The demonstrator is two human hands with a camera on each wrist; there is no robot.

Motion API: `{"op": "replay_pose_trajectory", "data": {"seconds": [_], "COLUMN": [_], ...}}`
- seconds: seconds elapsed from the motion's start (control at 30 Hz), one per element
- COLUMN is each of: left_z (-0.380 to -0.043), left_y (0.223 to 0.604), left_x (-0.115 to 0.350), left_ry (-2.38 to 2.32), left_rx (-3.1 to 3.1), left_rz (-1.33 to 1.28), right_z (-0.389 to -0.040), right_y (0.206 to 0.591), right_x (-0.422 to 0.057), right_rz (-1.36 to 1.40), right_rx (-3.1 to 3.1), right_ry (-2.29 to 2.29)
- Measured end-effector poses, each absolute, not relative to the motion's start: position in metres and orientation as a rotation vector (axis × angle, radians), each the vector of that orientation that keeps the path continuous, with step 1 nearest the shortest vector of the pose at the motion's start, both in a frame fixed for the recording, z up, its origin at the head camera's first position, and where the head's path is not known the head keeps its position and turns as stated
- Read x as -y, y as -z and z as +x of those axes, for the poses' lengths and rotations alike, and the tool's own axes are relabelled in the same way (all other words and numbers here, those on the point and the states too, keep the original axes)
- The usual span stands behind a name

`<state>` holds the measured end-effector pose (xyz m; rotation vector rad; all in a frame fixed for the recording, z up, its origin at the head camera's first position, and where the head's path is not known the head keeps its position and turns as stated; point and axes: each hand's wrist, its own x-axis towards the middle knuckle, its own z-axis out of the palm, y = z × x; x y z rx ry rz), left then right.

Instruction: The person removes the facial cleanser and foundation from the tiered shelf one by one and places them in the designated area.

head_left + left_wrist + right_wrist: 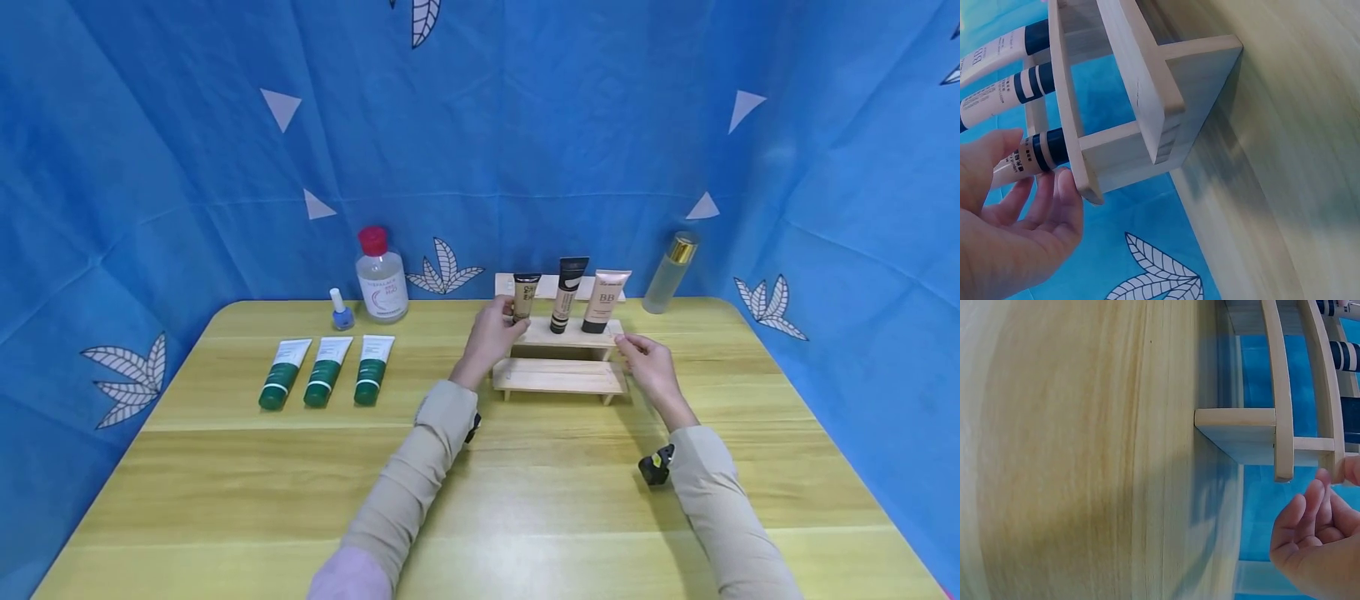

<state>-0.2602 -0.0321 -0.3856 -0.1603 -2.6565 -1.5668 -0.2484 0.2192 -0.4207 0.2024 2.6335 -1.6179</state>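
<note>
A stepped wooden rack (558, 377) stands at the back of the table, with three cosmetic tubes upright on its middle step. My left hand (491, 337) pinches the leftmost, a small beige tube (1025, 156) whose dark cap is down at the step. Beside it are a black-topped tube (570, 292) and a pink BB cream tube (606, 300). At the step's right end, my right hand (651, 364) pinches the board's edge between thumb and fingertips; in the right wrist view the middle board (1322, 381) meets those fingers.
Three green-and-white tubes (326, 375) lie in a row at the left. Behind them stand a blue nail polish bottle (342, 317) and a clear red-capped bottle (384, 287). Right of the rack, a gold-capped frosted bottle (667, 279) stands near the blue curtain (600, 150).
</note>
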Motion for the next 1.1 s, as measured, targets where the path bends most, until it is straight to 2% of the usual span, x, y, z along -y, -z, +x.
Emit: {"op": "replay_pose_trajectory", "data": {"seconds": [0.5,1.1], "left_z": [-0.259,-0.236], "left_y": [0.388,0.386], "left_x": [0.037,0.061], "left_ry": [1.482,1.553], "left_rx": [2.690,2.559], "left_rz": [-0.227,-0.271], "right_z": [-0.250,-0.250], "right_y": [0.423,0.425], "right_x": [-0.218,-0.220], "right_rz": [0.181,0.195], "right_rx": [-2.615,-2.625], "right_ry": [1.638,1.610]}}
